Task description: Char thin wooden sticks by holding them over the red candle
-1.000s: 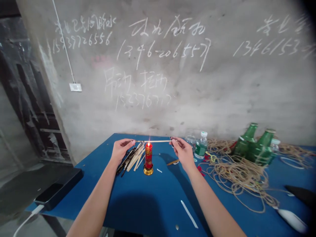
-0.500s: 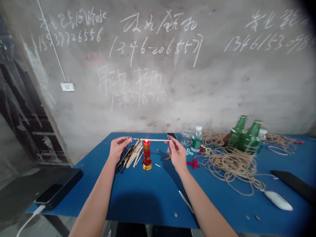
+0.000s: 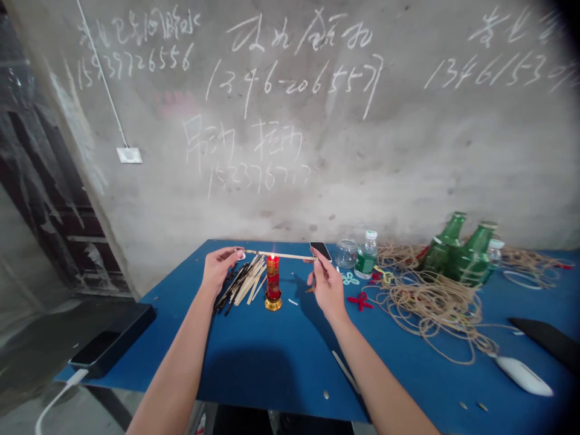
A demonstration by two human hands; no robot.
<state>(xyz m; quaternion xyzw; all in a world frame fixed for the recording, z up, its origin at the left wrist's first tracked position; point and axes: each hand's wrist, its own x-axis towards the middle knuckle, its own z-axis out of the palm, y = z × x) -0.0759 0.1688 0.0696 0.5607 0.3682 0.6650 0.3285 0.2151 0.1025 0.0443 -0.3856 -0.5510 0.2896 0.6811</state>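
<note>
A thin pale wooden stick (image 3: 294, 257), darkened toward its left end, spans the gap between my hands. My left hand (image 3: 219, 266) pinches the dark end, and my right hand (image 3: 327, 279) pinches the pale end. Just at the stick's middle burns a red candle (image 3: 272, 279) on a gold base (image 3: 273, 303); whether the flame touches the wood I cannot tell. Beneath and beside my left hand lies a pile of flat sticks, some pale (image 3: 248, 283) and some blackened (image 3: 230, 292).
Right of my hands stand a glass jar (image 3: 347, 254), a small bottle (image 3: 366, 256) and green bottles (image 3: 475, 257) among tangled cord (image 3: 423, 302). A red knotted piece (image 3: 360, 301) and a phone (image 3: 321, 251) lie nearer. A black power bank (image 3: 115, 338) sits at the table's left edge.
The stick now slopes slightly, its left end higher than its right. Both hands keep their pinch. The whole view has shifted a little.
</note>
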